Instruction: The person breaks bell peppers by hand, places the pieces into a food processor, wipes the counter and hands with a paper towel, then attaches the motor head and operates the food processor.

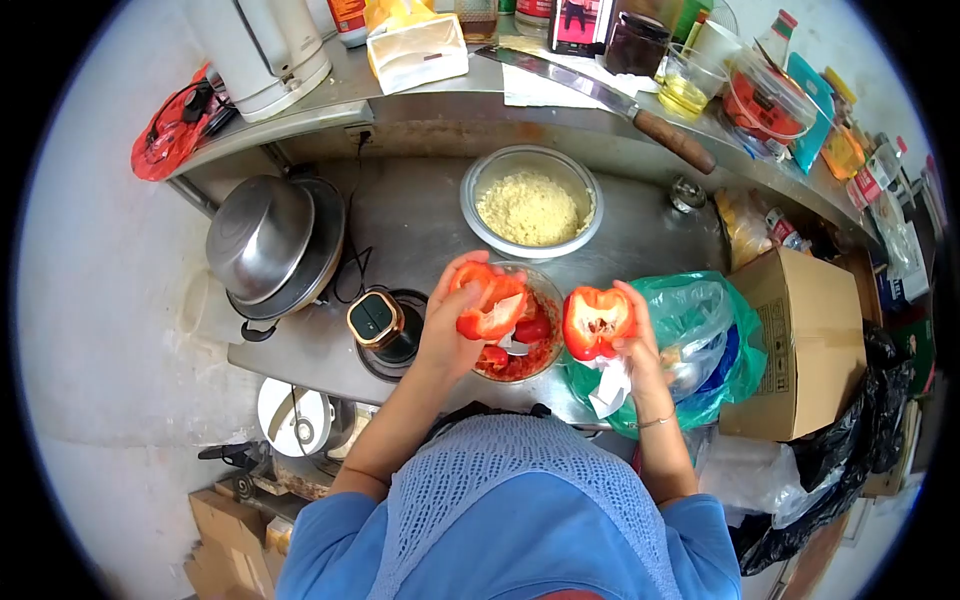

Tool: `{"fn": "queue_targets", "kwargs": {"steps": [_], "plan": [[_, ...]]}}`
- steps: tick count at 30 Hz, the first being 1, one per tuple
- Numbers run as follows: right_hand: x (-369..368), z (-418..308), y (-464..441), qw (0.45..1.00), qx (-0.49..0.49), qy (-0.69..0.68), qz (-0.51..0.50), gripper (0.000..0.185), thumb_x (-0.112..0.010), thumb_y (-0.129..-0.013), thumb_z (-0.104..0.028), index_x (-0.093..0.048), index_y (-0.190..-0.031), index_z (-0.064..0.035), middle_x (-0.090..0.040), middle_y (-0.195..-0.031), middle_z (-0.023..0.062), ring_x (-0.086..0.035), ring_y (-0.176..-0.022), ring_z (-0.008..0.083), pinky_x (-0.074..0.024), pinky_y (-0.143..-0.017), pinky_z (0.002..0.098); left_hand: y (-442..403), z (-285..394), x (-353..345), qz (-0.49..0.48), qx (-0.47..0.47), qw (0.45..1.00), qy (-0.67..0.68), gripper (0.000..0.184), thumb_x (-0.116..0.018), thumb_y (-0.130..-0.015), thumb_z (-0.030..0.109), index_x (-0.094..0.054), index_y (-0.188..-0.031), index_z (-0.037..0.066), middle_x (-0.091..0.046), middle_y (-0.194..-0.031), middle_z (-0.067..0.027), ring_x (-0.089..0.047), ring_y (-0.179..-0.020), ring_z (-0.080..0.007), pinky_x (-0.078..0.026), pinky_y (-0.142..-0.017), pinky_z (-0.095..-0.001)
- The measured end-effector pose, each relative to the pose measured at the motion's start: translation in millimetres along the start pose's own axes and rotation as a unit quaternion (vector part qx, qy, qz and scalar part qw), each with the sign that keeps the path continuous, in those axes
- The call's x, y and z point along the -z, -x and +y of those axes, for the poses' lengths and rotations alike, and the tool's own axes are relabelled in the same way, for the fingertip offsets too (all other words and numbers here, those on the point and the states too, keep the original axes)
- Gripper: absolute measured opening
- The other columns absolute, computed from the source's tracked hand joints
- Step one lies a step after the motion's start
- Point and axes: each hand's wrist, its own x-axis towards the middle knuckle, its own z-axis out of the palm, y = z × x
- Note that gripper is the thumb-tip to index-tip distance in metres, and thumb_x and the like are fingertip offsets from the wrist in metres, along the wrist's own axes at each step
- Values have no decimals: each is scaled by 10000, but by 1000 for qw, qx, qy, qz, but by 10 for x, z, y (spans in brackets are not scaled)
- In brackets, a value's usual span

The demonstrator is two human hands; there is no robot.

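Observation:
My left hand (447, 325) is closed around a torn piece of red bell pepper (492, 312), above the left side of a clear bowl (551, 368). Red pepper chunks (532, 328) and red mash lie inside that bowl. In my right hand (643, 348), to the right of the bowl, is the other part of the red bell pepper (597, 318), its hollow inside facing up. A crumpled white paper or tissue (609, 388) hangs below it; whether my fingers grip it is unclear. Left of the bowl stands a black chopper motor head (386, 326).
A metal bowl of finely chopped pale-yellow food (530, 207) stands behind. Green plastic bags (745, 335) and a cardboard box (795, 345) are at the right, stacked metal pans (262, 240) at the left. A large knife (600, 95) lies on the upper shelf, its wooden handle overhanging the edge.

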Motion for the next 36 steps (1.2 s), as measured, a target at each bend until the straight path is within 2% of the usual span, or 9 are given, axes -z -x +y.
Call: {"fn": "queue_targets", "kwargs": {"steps": [3, 5, 9, 19, 22, 24, 27, 30, 36], "plan": [[71, -72, 90, 998, 14, 21, 57, 751, -533, -635, -132, -313, -1344, -17, -461, -1234, 128, -454, -1169, 226, -339, -1007, 318, -40, -36, 133, 35, 14, 999, -29, 343, -494, -844, 156, -433, -1166, 53, -550, -1033, -139, -510, -1098, -360, -428, -918, -486], [144, -88, 159, 997, 9, -12, 74, 757, -540, -648, -190, -310, -1344, 0, -454, -1251, 143, -457, -1178, 236, -338, -1013, 330, -60, -43, 200, 147, 28, 988, -32, 290, -492, -858, 147, -461, -1121, 29, -574, -1019, -141, -552, -1038, -309, -446, -903, -436], [184, -68, 261, 995, 8, -23, 102, 775, -545, -646, -232, -309, -1342, 15, -450, -1259, 155, -454, -1183, 238, -328, -1021, 332, -120, -126, 230, 151, -34, 976, -154, 200, -441, -903, 75, -493, -1078, -9, -578, -1016, -122, -572, -957, -178, -471, -851, -295], [170, 183, 212, 998, -67, -17, -17, 697, -515, -554, -147, -378, -1227, -32, -497, -1147, 118, -485, -1112, 214, -367, -968, 289, -106, -346, 146, 84, 14, 971, -223, 138, -549, -880, 103, -568, -985, 15, -590, -948, -57, -554, -891, -111, -449, -802, -247], [138, 295, 107, 983, -148, 48, -99, 498, -515, -669, -95, -451, -1157, -17, -511, -1108, 85, -474, -1099, 159, -366, -951, 273, -135, -376, 26, -1, -44, 928, -369, 149, -569, -874, 129, -579, -968, 14, -593, -931, -43, -553, -881, -117, -441, -798, -254], [-63, 268, 66, 973, -159, 44, -158, 444, -548, -785, -142, -459, -1198, -6, -513, -1146, 78, -468, -1111, 150, -361, -962, 278, -150, -403, -99, -37, -73, 908, -410, 154, -587, -849, 127, -583, -941, 3, -609, -892, -63, -568, -852, -143, -444, -786, -266], [-148, 273, -10, 941, -219, 0, -259, 490, -501, -927, -295, -393, -1306, -3, -478, -1256, 85, -443, -1152, 145, -349, -988, 295, -181, -302, -261, -124, -98, 801, -578, 157, -577, -827, 91, -582, -952, -3, -616, -885, -109, -600, -835, -185, -459, -772, -286], [-224, 192, -94, 929, -273, 39, -248, 471, -467, -943, -303, -400, -1298, 0, -476, -1259, 88, -447, -1150, 145, -354, -984, 291, -222, -190, -334, -185, -73, 756, -623, 165, -578, -800, 132, -581, -906, 5, -609, -872, -165, -595, -806, -310, -461, -722, -377], [-284, 97, -174, 908, -283, 137, -278, 472, -380, -964, -332, -428, -1281, 14, -469, -1279, 106, -458, -1133, 148, -357, -975, 272, -334, -127, -221, -284, -15, 723, -630, 226, -585, -794, 182, -598, -931, 3, -628, -878, -160, -614, -823, -300, -466, -727, -373]]}}
